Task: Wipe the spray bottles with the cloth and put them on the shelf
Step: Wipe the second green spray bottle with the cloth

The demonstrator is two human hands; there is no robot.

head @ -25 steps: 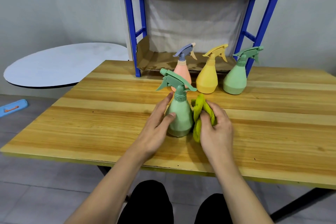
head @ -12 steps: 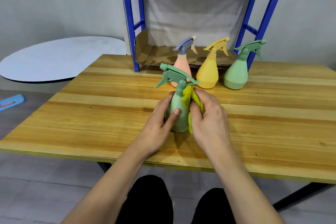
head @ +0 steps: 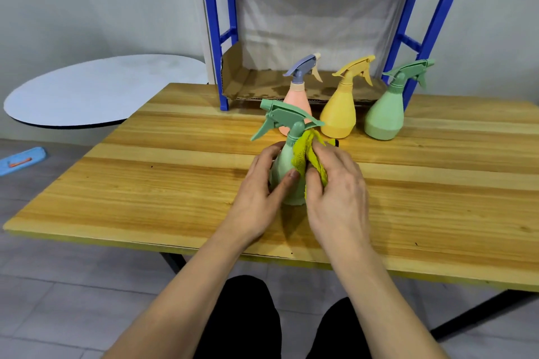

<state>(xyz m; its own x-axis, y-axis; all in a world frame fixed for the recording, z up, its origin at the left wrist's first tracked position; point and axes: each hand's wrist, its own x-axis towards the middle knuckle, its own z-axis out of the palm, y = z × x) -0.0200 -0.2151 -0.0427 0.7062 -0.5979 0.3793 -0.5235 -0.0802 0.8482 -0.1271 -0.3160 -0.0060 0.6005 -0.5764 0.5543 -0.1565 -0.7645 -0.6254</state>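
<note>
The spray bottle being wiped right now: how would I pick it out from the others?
Start at the wooden table before the blue shelf. Three bottles stand in a row near the shelf; the near green bottle stands alone in front. Only it is held by the left hand, with the right hand pressing a yellow cloth on it.

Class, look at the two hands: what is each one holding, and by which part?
The left hand grips the near green spray bottle round its body. The right hand holds the bunched yellow cloth against that bottle's neck.
</note>
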